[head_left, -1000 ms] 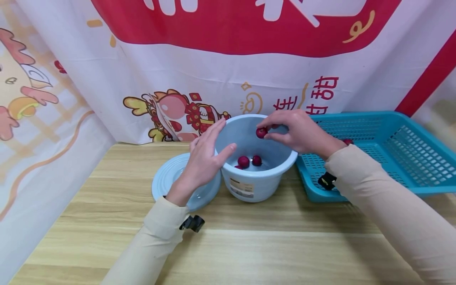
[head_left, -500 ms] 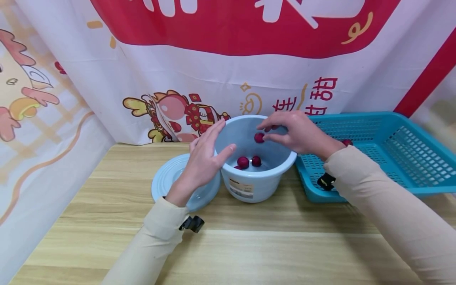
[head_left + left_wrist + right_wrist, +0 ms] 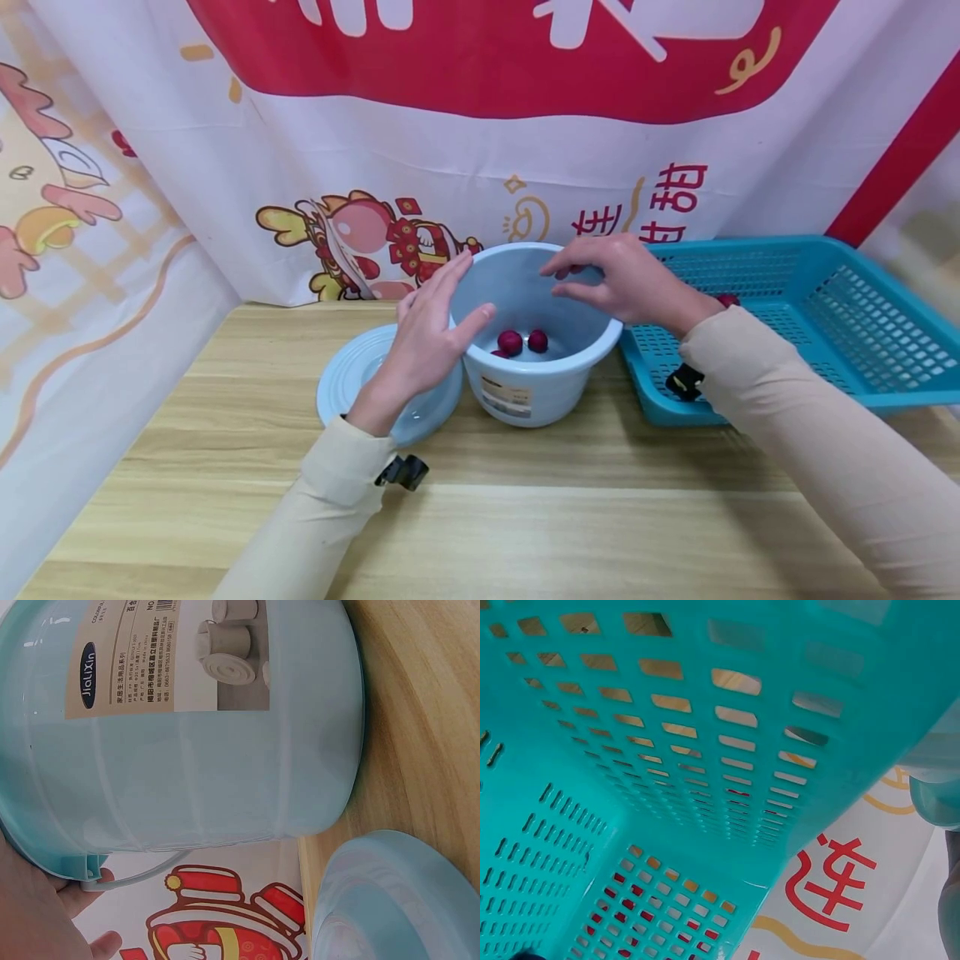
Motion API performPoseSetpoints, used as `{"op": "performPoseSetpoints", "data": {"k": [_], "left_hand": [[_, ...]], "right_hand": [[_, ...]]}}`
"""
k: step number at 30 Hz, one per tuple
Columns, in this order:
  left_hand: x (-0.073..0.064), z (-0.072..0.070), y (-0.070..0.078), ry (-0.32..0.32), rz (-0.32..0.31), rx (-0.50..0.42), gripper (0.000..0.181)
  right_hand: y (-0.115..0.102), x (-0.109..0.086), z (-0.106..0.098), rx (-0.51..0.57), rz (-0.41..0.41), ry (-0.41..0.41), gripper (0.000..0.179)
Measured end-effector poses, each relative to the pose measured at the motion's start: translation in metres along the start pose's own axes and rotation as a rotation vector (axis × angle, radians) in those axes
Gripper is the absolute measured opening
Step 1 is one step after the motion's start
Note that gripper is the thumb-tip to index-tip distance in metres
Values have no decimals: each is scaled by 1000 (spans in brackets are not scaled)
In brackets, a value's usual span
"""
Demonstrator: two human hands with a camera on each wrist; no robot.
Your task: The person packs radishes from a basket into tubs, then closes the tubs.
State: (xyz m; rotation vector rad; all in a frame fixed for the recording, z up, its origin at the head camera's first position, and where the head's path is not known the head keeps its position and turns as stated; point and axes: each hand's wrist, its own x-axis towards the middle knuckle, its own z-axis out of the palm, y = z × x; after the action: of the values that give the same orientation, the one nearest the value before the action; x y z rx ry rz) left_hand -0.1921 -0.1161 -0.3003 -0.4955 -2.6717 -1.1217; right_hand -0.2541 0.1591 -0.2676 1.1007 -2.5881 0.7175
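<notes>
A light-blue bucket (image 3: 551,400) stands upright on the table, with several small dark-red round fruits (image 3: 510,342) like plums on its bottom. The front rim partly hides one of them. My left hand (image 3: 435,333) rests at the bucket's left rim, fingers stretched out and thumb apart. Over the right side of the opening is my right hand (image 3: 618,279). Its thumb and forefinger are parted, and no fruit shows between them. The other fingers bend underneath, partly hidden. In the left wrist view, the bucket's labelled side (image 3: 172,772) fills the frame above the left fingers.
A round light-blue lid (image 3: 345,375) lies left of the bucket, partly under my left forearm. To the right stands a teal perforated basket (image 3: 892,333), with a dark-red fruit (image 3: 727,299) showing beside my right wrist. A printed cloth (image 3: 337,150) hangs behind the table.
My right thumb and forefinger have let go of a dark-red fruit, which dropped down into the bucket. Both hands have stayed almost in place.
</notes>
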Motion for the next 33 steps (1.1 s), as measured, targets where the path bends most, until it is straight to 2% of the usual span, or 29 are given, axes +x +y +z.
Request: {"op": "performPoseSetpoints", "data": {"k": [6,15,24,33], "left_hand": [[0,-1,-1,0,7,1,78],[0,1,-2,2,3,-2,78],[-1,0,-1,11,8,-4,78],[0,1,-3,8,0,-6,78]], "right_hand": [[-1,-1,-2,17,-12,29,39],[8,-11,-12,24,12,153,46],[29,-29,-37,27,143,191,48],[63,-54,-50,26,311,162,57]]}}
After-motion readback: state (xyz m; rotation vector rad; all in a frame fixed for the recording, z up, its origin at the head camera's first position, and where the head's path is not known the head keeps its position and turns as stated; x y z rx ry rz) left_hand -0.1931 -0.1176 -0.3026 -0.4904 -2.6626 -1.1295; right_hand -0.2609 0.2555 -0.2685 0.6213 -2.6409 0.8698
